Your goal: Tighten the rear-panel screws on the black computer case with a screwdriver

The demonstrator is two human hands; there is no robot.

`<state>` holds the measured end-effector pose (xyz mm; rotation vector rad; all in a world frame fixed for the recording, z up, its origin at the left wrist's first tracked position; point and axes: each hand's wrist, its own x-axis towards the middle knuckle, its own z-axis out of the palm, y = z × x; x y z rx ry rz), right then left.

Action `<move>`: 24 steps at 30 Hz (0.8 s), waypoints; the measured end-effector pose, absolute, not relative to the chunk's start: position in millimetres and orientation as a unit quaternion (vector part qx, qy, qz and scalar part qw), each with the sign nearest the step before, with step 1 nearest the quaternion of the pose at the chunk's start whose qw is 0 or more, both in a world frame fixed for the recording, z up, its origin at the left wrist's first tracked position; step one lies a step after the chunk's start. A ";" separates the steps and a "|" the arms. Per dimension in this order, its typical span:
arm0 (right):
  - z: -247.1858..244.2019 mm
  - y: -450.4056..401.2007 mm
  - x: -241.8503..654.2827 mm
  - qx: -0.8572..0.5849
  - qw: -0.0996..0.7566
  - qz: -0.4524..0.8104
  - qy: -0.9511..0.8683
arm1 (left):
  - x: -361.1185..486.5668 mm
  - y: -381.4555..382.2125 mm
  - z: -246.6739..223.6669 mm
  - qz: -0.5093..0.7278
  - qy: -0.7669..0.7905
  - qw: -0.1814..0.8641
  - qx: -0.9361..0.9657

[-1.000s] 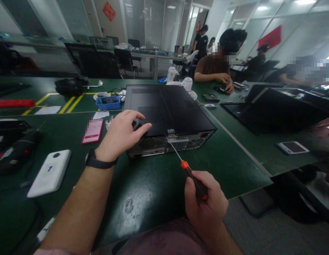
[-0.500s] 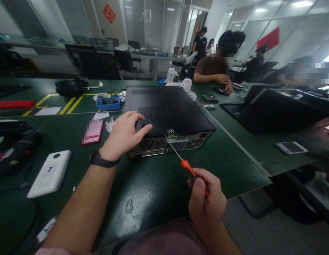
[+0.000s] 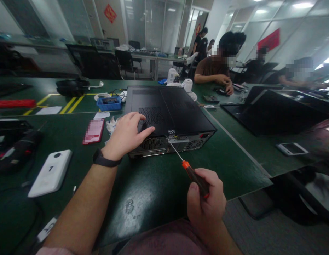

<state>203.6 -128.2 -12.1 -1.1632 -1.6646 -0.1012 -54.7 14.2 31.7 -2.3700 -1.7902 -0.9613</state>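
A black desktop computer case (image 3: 177, 108) lies on its side on the green table, its back panel facing me. My left hand (image 3: 127, 134) rests on the case's near left corner, fingers spread over the perforated vent. In my right hand (image 3: 208, 196) is a screwdriver (image 3: 193, 173) with an orange and dark handle. Its thin shaft slants up to the left, and the tip meets the upper edge of the back panel near the middle. Whether a screw sits under the tip is too small to tell. My right thumb stands off the handle while the fingers curl round it.
Left of the case are a blue bin (image 3: 109, 103), a pink-red phone-like item (image 3: 94, 131) and a white device marked 1 (image 3: 51, 173). To the right are an open black laptop (image 3: 276, 109) and a white phone (image 3: 292, 149). A co-worker (image 3: 216, 67) sits across the table.
My right thumb has lifted away from the screwdriver handle, showing more of it. The screwdriver tip stays at the same spot on the case, and my left hand has barely moved.
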 end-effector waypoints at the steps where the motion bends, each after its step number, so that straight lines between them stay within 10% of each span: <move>1: -13.3 -128.3 203.8 -0.488 0.528 -0.050 -0.693 | -54.6 14.3 31.8 -0.307 -0.575 0.008 -0.759; 24: -11.6 -127.6 202.3 -0.481 0.532 -0.041 -0.696 | -52.7 14.2 33.2 -0.290 -0.582 0.009 -0.759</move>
